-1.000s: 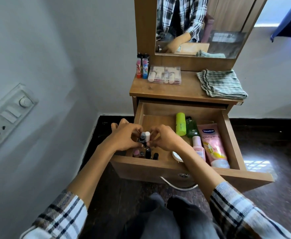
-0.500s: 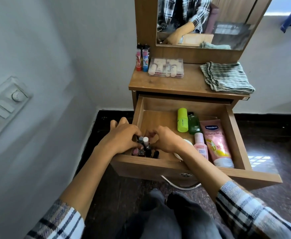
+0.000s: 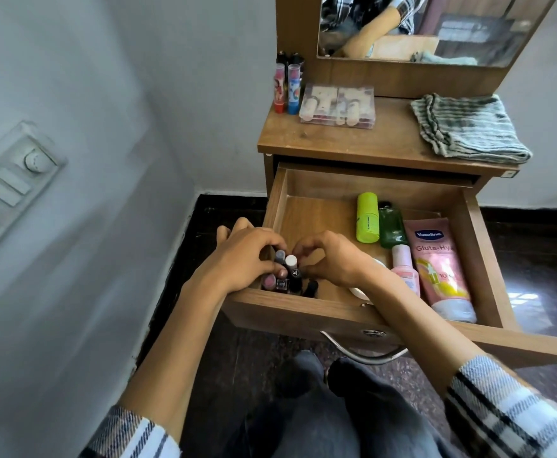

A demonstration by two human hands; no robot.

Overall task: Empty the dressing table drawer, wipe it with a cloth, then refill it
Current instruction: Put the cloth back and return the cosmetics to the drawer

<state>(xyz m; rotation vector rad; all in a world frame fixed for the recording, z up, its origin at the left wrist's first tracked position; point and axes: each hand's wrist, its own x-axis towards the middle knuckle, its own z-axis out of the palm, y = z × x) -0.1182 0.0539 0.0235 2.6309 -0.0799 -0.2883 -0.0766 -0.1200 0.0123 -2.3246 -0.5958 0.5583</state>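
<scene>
- Drawer (image 3: 343, 312) pulled fully out of the dressing table (image 3: 353, 140), with things inside.
- Left hand (image 3: 241, 259) reaching over the drawer's left wall at about 9 o'clock of the drawer, fingers curled round a cluster of small bottles (image 3: 287, 272) in the front-left corner.
- Right hand (image 3: 333, 256) just beside it at 3 o'clock of the cluster, fingers curled in and pinching the same bottles from the other side; fingertips of both hands almost meeting over the caps.
- One grey cap and one white cap poking up between the two hands; darker and pink bottles below, partly hidden by the fingers.
- Right wrist crossing over a round white tub (image 3: 363, 290), mostly covered.
- Lying at 2 o'clock of the hands: lime-green can (image 3: 368, 218), then a dark green bottle (image 3: 391, 228) touching it on its right.
- Small pink bottle (image 3: 404, 267) at 3 o'clock of the right hand, next to a large pink tube (image 3: 439, 266) along the drawer's right wall.
- On the tabletop at 12 o'clock: two upright sticks (image 3: 287, 87), one red-based and one blue-based, with dark caps behind them.
- Clear plastic case (image 3: 338, 105) just right of the sticks.
- Striped cloth (image 3: 468, 127), folded, on the top's right end, well apart from both hands.
- Mirror (image 3: 419, 24) above, showing a checked sleeve and forearm.
- Switch panel (image 3: 9, 183) on the wall at 9 o'clock.
- Metal handle (image 3: 363, 353) curving below the drawer front, above dark trouser knees.
</scene>
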